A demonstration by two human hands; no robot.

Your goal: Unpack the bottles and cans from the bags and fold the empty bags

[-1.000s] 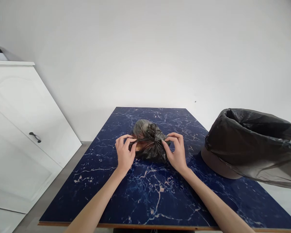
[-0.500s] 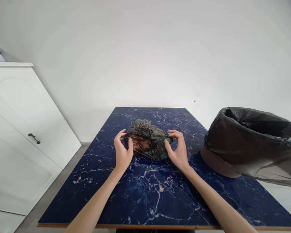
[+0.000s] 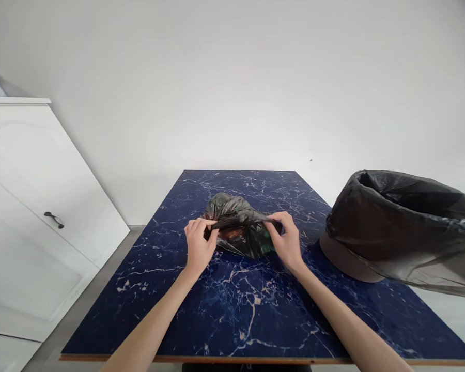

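A filled black plastic bag [image 3: 236,209] lies on the blue marble-patterned table [image 3: 232,310], with reddish and green contents showing through the thin film. My left hand [image 3: 199,243] pinches the bag's film at its left side between thumb and fingers. At the right side, my right hand [image 3: 287,237] pinches another part of the film. A strip of black plastic is stretched between the two hands across the top of the bag. What exactly is inside cannot be made out.
On the table's right side stands a brownish bin [image 3: 346,263] lined with a large black bag [image 3: 395,232] folded over its rim. A white cabinet [image 3: 31,206] with a dark handle [image 3: 54,220] is on the left. Behind the table rises a plain wall [image 3: 232,93].
Both hands have gone from resting around the bag's sides with fingers apart to pinching its film. The plastic is now pulled taut sideways, covering more of the reddish contents.
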